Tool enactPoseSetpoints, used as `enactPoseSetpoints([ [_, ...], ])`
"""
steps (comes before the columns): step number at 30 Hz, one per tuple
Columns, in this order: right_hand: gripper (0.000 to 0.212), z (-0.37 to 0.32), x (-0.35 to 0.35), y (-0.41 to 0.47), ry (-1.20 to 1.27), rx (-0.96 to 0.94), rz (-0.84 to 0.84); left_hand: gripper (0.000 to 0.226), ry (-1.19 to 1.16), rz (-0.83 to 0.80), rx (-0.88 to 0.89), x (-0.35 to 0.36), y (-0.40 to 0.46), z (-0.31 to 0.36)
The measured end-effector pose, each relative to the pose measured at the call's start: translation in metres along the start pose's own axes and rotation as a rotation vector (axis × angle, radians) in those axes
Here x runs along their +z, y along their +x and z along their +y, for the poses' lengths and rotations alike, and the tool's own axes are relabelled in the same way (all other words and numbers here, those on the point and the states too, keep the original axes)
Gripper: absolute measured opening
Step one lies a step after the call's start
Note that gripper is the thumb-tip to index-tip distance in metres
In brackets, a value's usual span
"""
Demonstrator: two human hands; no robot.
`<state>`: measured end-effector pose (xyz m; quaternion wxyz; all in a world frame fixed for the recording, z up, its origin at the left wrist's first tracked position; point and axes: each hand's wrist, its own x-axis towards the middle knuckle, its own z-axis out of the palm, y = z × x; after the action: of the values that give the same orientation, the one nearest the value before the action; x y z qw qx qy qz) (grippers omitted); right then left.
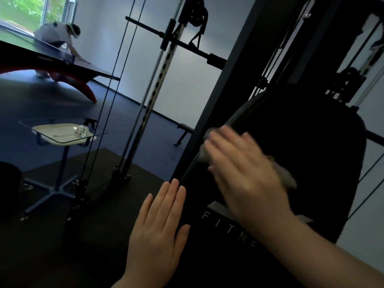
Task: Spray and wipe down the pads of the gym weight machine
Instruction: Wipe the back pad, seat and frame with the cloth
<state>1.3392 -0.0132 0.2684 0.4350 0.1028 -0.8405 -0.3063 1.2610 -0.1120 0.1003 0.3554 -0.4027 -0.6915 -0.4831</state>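
Note:
The black back pad of the weight machine fills the right half of the view, with pale lettering low on it. My right hand presses flat on the pad's left side over a grey cloth, whose ends stick out past my fingers; the hand is blurred. My left hand lies flat with fingers together against the pad's lower left edge and holds nothing. The spray bottle with a black trigger stands on a small side table far to the left.
The glass-topped side table on a blue wheeled stand is at left, carrying a white tray. Cables and a perforated steel upright rise in the middle. A person leans over a dark table at the far left near a window.

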Motion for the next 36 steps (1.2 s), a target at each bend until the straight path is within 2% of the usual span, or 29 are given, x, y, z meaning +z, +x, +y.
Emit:
enactPoseSetpoints([
  [2, 0.032, 0.000, -0.003, 0.003, -0.002, -0.150, -0.115, 0.056, -0.018, -0.002, -0.021, 0.001, -0.005, -0.001],
  [4, 0.025, 0.019, -0.016, 0.026, -0.064, -0.186, -0.121, 0.055, -0.052, -0.011, -0.036, 0.000, -0.007, 0.000],
  [7, 0.025, 0.040, -0.036, 0.063, -0.093, 0.028, -0.084, 0.054, -0.084, -0.036, -0.063, -0.005, -0.003, 0.004],
  [9, 0.030, 0.026, -0.031, 0.065, -0.098, 0.110, -0.095, 0.056, -0.126, -0.102, -0.103, -0.010, -0.004, 0.006],
  [13, 0.026, -0.036, 0.018, 0.023, -0.002, -0.100, -0.167, 0.067, -0.236, -0.179, -0.309, -0.020, -0.018, 0.003],
  [16, 0.021, -0.028, 0.019, 0.032, 0.017, -0.200, -0.211, 0.064, -0.295, -0.198, -0.332, -0.024, -0.031, -0.003],
  [18, 0.020, -0.005, 0.001, 0.056, -0.040, -0.150, -0.159, 0.061, -0.335, -0.201, -0.322, -0.025, -0.033, -0.005],
  [20, 0.025, 0.014, -0.014, 0.075, -0.135, -0.010, -0.114, 0.059, -0.358, -0.190, -0.335, -0.023, -0.033, -0.004],
  [23, 0.021, -0.003, -0.006, 0.066, -0.256, 0.070, -0.101, 0.056, -0.351, -0.177, -0.385, -0.020, -0.037, -0.003],
  [27, 0.022, -0.066, 0.032, 0.023, -0.070, -0.109, -0.210, 0.054, -0.324, -0.145, -0.547, -0.018, -0.048, -0.006],
  [30, 0.024, -0.070, 0.035, 0.013, 0.032, -0.255, -0.357, 0.057, -0.313, -0.218, -0.572, -0.023, -0.054, -0.009],
  [34, 0.031, -0.021, 0.011, 0.046, -0.141, -0.136, -0.147, 0.064, -0.394, -0.264, -0.579, -0.029, -0.054, -0.010],
  [36, 0.031, -0.026, 0.012, 0.044, -0.175, -0.040, -0.095, 0.063, -0.426, -0.255, -0.587, -0.029, -0.056, -0.010],
])
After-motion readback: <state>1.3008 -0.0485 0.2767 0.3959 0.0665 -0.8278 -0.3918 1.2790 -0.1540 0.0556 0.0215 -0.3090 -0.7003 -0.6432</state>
